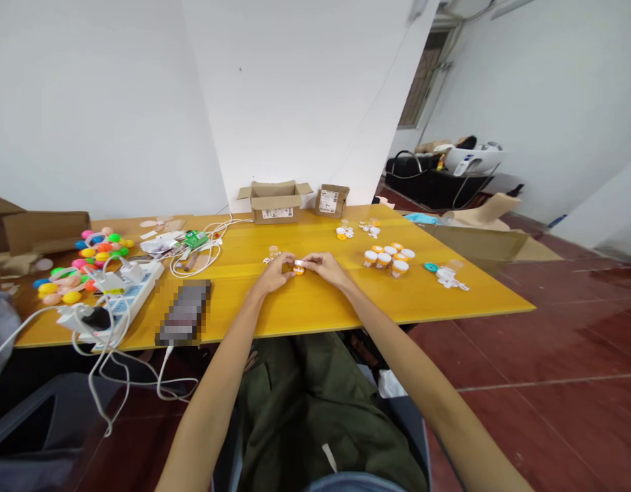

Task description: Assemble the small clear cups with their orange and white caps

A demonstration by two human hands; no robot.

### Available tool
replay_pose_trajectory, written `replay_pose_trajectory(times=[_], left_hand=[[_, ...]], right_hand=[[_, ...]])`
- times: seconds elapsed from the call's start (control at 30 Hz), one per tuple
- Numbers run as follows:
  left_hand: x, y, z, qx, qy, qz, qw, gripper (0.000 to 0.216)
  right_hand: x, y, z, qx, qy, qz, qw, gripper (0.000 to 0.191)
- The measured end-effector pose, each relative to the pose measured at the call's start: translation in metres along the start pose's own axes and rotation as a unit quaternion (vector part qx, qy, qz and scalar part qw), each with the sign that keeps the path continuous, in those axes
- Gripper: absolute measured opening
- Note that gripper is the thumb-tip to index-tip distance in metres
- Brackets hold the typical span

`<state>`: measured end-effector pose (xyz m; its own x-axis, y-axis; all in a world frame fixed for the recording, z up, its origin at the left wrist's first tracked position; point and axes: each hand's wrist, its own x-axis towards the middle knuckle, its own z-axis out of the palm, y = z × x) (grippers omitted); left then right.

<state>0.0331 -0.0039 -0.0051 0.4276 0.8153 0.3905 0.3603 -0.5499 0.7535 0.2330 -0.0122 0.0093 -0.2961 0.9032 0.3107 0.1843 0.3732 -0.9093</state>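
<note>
Over the middle of the yellow table (pixel 233 307), a small white-and-orange lid-like piece (pixel 298 267) sits between the fingertips of both hands. My left hand (pixel 274 276) pinches it from the left, while my right hand (pixel 326 268) has its thumb and fingers on the right side. Fingers cover part of the piece, so its full shape is hidden. Just behind my left hand stand a small clear cup (pixel 273 251) and some little white parts (pixel 267 260). To the right of my right hand is a cluster of several clear jars (pixel 383 260) with white-and-orange lids.
More white parts (pixel 449 279) and a teal ring (pixel 431 267) lie at the right. Cardboard boxes (pixel 277 205) stand against the wall. At left are a phone (pixel 186 311), a power strip (pixel 136 294) with tangled cables, a green circuit board (pixel 195 238) and colourful balls (pixel 71 296).
</note>
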Motion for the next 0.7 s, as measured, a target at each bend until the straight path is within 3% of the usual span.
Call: replay_pose_trajectory(times=[0.7], left_hand=[[-0.0002, 0.0037, -0.0007, -0.004, 0.001, -0.010, 1.000, 0.035]], right_hand=[[-0.0045, -0.0073, 0.0056, -0.014, -0.005, -0.020, 1.000, 0.020]])
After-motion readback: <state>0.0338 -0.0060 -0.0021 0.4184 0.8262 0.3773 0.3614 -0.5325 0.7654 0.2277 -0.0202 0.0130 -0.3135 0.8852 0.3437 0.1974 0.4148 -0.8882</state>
